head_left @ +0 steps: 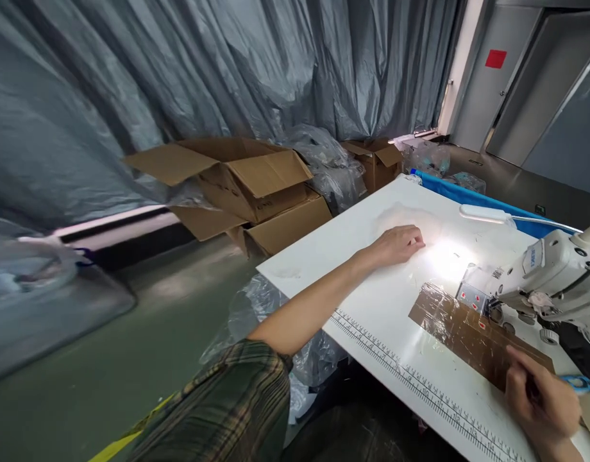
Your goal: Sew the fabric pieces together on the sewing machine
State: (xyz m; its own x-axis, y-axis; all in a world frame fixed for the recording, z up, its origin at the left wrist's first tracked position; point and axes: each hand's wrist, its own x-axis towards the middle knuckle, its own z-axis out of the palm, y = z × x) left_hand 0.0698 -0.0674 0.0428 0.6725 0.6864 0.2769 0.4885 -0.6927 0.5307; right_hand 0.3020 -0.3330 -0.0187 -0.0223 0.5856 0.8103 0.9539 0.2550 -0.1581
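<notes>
My left hand [398, 246] rests on the white sewing table [295, 263], its fingers curled together near the bright lamp spot. A faint whitish, sheer patch lies beside it; whether the fingers pinch anything is too hard to see. Over the near edge of a brown, tape-covered cardboard strip [463, 330] is my right hand [540, 398]. Its index finger points forward and the others are curled, with a dark gap inside them; what they hold, if anything, is hidden. The white sewing machine [540, 276] stands beyond the strip, its needle area close to it.
A printed ruler [405, 372] runs along the table's front edge. A white lamp [487, 215] reaches over the table. Blue handles [578, 383] lie by my right hand. Open cardboard boxes [256, 192] and clear plastic bags [324, 160] stand on the floor by a grey curtain [179, 70].
</notes>
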